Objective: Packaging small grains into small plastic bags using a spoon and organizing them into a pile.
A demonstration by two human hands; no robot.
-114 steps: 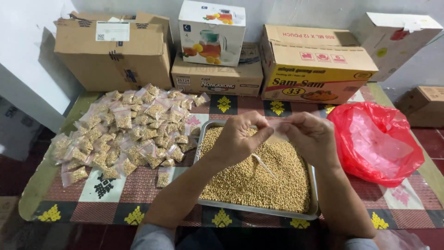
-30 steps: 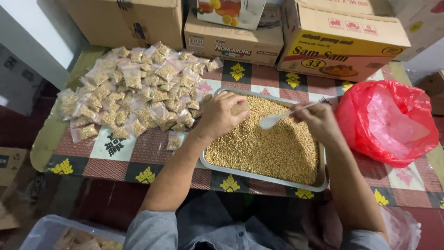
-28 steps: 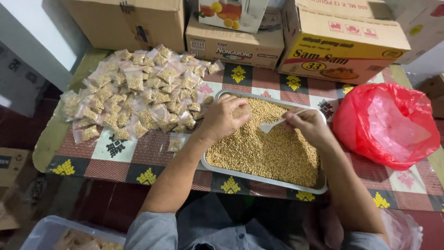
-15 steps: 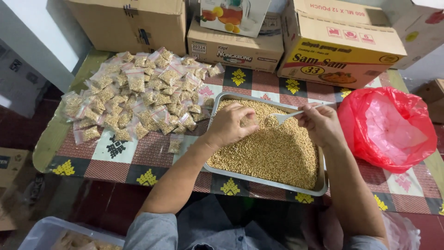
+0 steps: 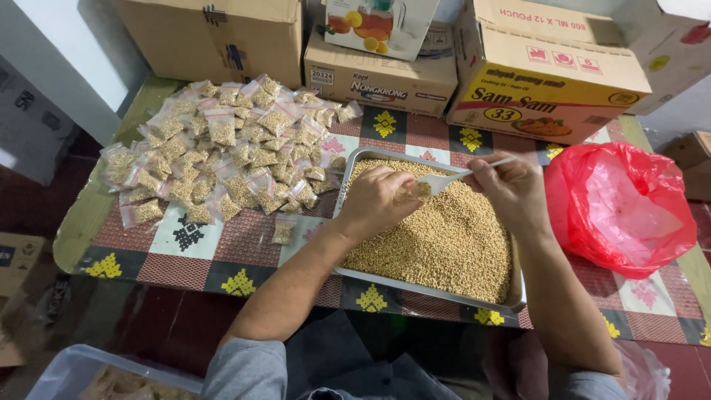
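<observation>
Golden grain (image 5: pixel 444 237) fills a metal tray (image 5: pixel 355 159) on the patterned table (image 5: pixel 244 244), towards its right half. Over the tray's far end, the left hand (image 5: pixel 378 200) pinches a small clear bag (image 5: pixel 412 192), while the right hand (image 5: pixel 511 189) grips a white plastic spoon (image 5: pixel 452 178) at its mouth. Filled bags (image 5: pixel 222 155) are heaped at the far left corner; a red plastic bag (image 5: pixel 626 207) lies at the right edge.

Left hand (image 5: pixel 378 201) and spoon-holding right hand (image 5: pixel 511 189) over seed tray (image 5: pixel 429 285).
</observation>
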